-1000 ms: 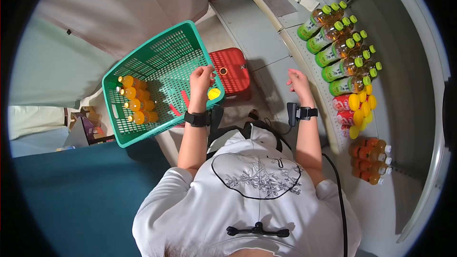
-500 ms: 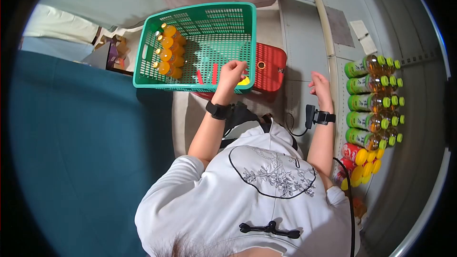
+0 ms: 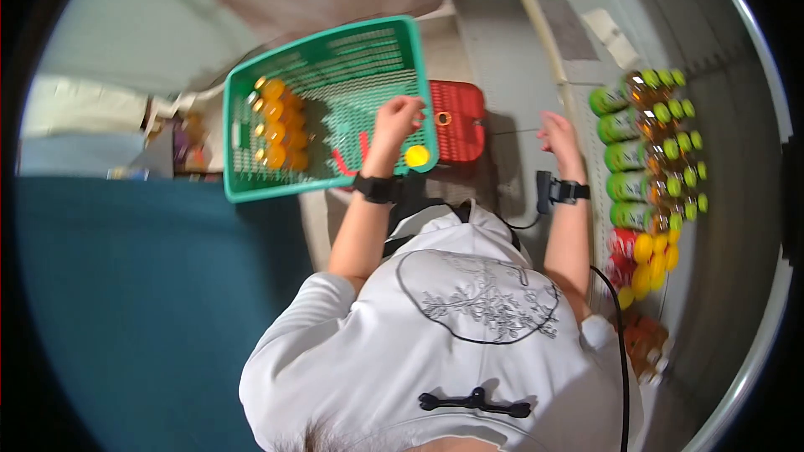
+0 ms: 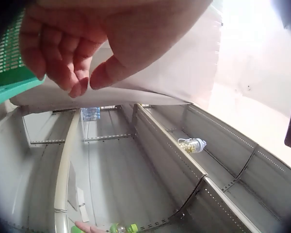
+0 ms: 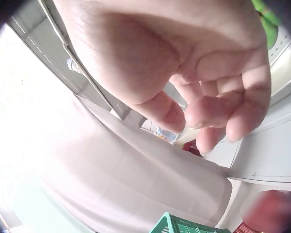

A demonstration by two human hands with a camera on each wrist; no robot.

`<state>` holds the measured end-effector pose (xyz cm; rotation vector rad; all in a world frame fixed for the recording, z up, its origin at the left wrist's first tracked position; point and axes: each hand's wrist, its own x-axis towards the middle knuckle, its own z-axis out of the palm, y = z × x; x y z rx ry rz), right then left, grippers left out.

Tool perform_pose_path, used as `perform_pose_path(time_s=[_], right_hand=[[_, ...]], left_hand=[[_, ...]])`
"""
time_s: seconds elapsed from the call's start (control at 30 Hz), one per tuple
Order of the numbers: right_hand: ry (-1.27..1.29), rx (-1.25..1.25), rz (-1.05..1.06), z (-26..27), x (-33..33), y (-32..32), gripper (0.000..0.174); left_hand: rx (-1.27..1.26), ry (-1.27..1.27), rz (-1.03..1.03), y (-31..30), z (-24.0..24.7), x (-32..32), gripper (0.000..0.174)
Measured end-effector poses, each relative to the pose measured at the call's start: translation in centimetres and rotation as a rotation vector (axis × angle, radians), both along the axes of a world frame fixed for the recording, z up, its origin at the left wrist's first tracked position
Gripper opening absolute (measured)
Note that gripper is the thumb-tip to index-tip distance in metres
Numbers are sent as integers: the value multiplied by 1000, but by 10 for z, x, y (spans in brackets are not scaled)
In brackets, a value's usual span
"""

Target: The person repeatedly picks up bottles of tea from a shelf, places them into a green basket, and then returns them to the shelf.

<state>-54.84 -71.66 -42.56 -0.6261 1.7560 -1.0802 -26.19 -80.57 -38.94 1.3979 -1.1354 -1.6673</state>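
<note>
My left hand (image 3: 398,124) hovers over the near right corner of a green plastic basket (image 3: 318,37), its fingers loosely bent and holding nothing. Several bottles of orange drink (image 3: 283,130) stand in a group at the basket's left end. By the near right corner a yellow round lid (image 3: 416,156) shows beneath the left hand, with red strips (image 3: 364,146) beside it. My right hand (image 3: 559,144), held in the air near the shelf edge, is also empty. In the right wrist view its relaxed fingers (image 5: 247,116) curve inward.
On the shelf at right stand rows of green-labelled tea bottles (image 3: 626,156), then red containers with yellow lids (image 3: 657,264) and amber bottles (image 3: 645,343). A red basket (image 3: 456,121) sits beside the green one. A black cable (image 3: 621,368) runs along my right side.
The head view has swung, so basket and shelf shift rightward in the picture, then slightly back. Both hands stay raised and empty in much the same pose.
</note>
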Motion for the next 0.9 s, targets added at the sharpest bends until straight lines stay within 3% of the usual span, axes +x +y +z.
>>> perform_pose_path(time_s=[0.63, 0.9], right_hand=[[18, -149, -587, 3, 1, 83, 26], [69, -101, -654, 0, -16, 113, 30]], left_hand=[[-9, 31, -593, -29, -1, -77, 16], [-48, -9, -728, -9, 2, -104, 18]])
